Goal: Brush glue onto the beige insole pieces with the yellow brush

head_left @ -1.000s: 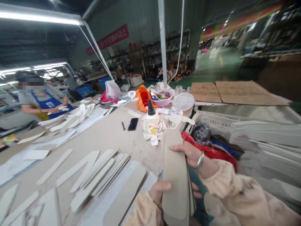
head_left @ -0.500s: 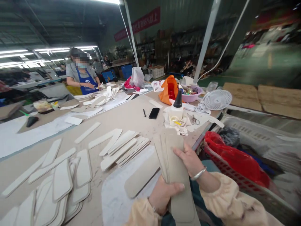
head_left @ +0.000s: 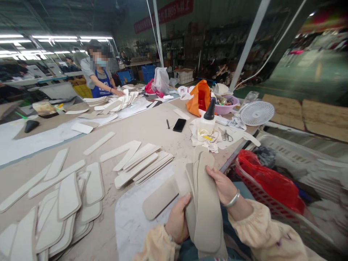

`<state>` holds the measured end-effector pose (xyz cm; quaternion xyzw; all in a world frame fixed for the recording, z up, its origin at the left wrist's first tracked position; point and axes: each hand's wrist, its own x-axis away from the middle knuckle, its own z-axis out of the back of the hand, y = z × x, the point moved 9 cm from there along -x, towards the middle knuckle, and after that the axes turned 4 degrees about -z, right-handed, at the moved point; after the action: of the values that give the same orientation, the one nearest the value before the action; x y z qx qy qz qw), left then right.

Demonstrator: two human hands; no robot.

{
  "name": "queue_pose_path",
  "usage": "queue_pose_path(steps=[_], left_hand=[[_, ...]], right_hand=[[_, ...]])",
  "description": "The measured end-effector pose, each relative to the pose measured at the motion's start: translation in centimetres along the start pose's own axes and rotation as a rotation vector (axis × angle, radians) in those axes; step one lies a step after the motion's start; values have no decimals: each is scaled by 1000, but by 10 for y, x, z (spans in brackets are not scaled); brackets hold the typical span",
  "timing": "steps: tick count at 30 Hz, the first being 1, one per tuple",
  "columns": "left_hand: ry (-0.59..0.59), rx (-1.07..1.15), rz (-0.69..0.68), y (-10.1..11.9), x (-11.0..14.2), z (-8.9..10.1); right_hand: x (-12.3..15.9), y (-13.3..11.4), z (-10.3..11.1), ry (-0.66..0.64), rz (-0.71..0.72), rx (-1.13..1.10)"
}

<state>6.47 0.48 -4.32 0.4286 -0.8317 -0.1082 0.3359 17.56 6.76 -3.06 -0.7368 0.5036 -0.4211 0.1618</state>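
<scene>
Between my hands is a fanned stack of long beige panels (head_left: pixel 208 206) with rounded ends, held near the table's front edge. My left hand (head_left: pixel 178 219) grips the stack's left side, thumb on top. On the right edge, higher up, my right hand (head_left: pixel 224 185) closes round the panels, its fingers partly hidden behind them. Just left of the stack, one beige panel (head_left: pixel 160 197) lies on a white sheet (head_left: pixel 127 217). Beyond it rests a neat pile of pale strips (head_left: pixel 144 163). A looser heap of pale panels (head_left: pixel 67 203) spreads over the table's left side.
A phone (head_left: pixel 179 125), a glue bottle (head_left: pixel 208 121) on a cloth, and scissors (head_left: pixel 227 136) lie ahead. Behind them are an orange bag (head_left: pixel 199 98) and a white fan (head_left: pixel 257 113). A basket (head_left: pixel 269 214) holding a red bag stands at right. A co-worker (head_left: pixel 100 79) works across the table.
My left hand has shifted its hold, its thumb moving from across the panels to their left edge. The stack is fanned differently at the top. The co-worker's arm reaches further toward the pieces.
</scene>
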Motion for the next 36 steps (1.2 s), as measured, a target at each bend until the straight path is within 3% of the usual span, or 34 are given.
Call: queue_pose_path(steps=[7, 10, 12, 14, 17, 19, 20, 21, 23, 26, 29, 32, 36], left_hand=[[48, -140, -130, 11, -1, -4], [68, -168, -130, 15, -6, 6], [103, -175, -109, 18, -11, 19], [146, -163, -63, 18, -17, 34], [156, -141, 17, 13, -25, 46], [137, -134, 47, 10, -28, 45], [113, -125, 52, 10, -29, 42], [75, -107, 58, 9, -29, 37], [-20, -59, 80, 8, -27, 23], [-121, 12, 119, 7, -22, 12], [-170, 88, 123, 7, -19, 14], [-217, 185, 82, 6, -17, 16], [-177, 85, 77, 4, -15, 18]], right_hand=[[18, 2, -2, -64, 23, 44], [20, 3, 5, -53, -48, 69], [20, -13, 17, 15, -19, 97], [24, -50, 28, 110, 154, 107], [45, -120, 27, 166, 581, 109], [64, -147, 5, 60, 817, 197], [69, -148, -12, -37, 870, 318], [72, -140, -32, -153, 887, 480], [73, -98, -68, -420, 857, 867], [76, -22, -88, -751, 830, 1257], [70, 11, -82, -768, 809, 1357], [66, 14, -77, -726, 778, 1354], [69, 14, -74, -763, 742, 1291]])
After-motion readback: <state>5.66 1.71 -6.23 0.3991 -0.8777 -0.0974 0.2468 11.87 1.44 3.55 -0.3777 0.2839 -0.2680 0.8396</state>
